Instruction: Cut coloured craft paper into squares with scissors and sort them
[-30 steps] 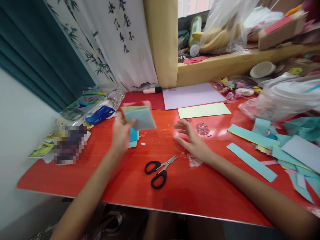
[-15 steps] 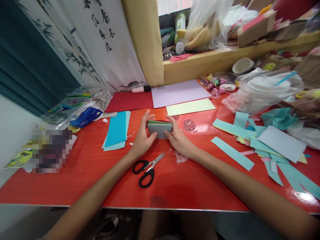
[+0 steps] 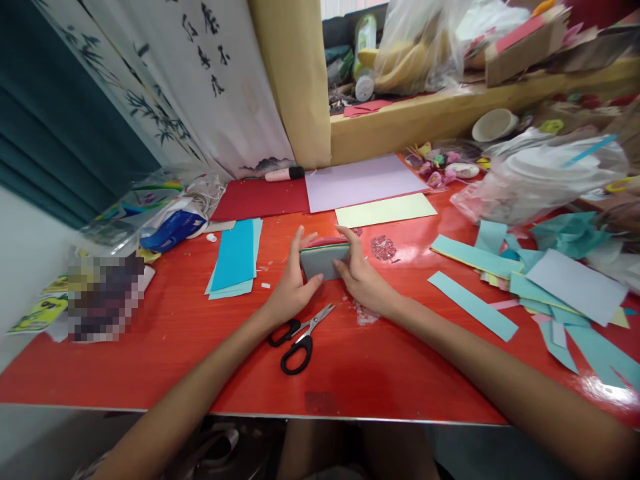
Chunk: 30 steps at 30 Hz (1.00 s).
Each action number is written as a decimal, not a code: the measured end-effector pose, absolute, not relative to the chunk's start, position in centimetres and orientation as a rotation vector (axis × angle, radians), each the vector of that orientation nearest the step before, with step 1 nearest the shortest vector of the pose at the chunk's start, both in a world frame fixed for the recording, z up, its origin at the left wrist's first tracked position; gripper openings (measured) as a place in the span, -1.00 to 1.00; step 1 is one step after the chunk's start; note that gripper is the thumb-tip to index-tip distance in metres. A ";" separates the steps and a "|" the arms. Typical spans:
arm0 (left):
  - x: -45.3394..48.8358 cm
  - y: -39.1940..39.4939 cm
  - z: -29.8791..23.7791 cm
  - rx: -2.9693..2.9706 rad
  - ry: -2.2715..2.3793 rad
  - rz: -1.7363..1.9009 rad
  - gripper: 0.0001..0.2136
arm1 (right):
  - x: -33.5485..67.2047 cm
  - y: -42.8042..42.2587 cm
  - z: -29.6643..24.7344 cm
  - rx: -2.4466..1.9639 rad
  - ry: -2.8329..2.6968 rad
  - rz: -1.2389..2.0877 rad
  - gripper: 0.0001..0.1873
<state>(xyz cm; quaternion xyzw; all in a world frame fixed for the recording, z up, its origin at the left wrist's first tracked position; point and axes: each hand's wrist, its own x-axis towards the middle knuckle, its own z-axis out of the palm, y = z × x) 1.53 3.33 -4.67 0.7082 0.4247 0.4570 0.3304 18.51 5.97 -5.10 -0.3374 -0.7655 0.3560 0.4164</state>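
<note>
A small stack of coloured paper (image 3: 325, 262) stands on edge between my two hands, its near sheet greyish blue, with red, yellow and green edges showing along the top. My left hand (image 3: 295, 283) grips its left side, thumb on the near face and fingers behind. On the right side, my right hand (image 3: 363, 277) holds it the same way. Black-handled scissors (image 3: 303, 338) lie on the red table just in front of my left hand, blades slightly apart.
Blue paper strips (image 3: 234, 259) lie to the left. Behind my hands are a pale yellow strip (image 3: 385, 209), a lilac sheet (image 3: 365, 183) and a red sheet (image 3: 260, 199) with a marker (image 3: 284, 175). Teal scraps (image 3: 473, 305) and a plastic bag (image 3: 540, 173) crowd the right.
The edges of the paper stack sit closer together, and the red sheet at the back bows upward a little. The whole view has shifted slightly.
</note>
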 end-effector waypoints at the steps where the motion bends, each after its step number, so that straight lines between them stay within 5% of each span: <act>1: 1.6 3.4 -4.8 1.789 1.086 1.225 -0.23 | 18.5 5.9 -5.1 -0.858 -1.915 0.897 -0.49; 12: 1.2 4.9 -5.4 1.543 1.185 1.174 -0.39 | 18.2 6.4 -5.7 -0.904 -1.934 1.013 -0.76; 17: 1.0 5.2 -5.8 1.647 1.188 1.164 -0.65 | 18.3 6.3 -5.9 -0.955 -1.978 0.963 -0.83; 24: 1.0 3.1 -2.8 1.787 1.356 1.116 -0.84 | 18.5 5.0 -4.9 -0.946 -2.079 0.922 -0.69; 30: -9.6 1.8 1.0 1.446 1.678 1.411 -0.68 | 18.6 5.2 -5.1 -0.900 -2.203 0.953 -0.59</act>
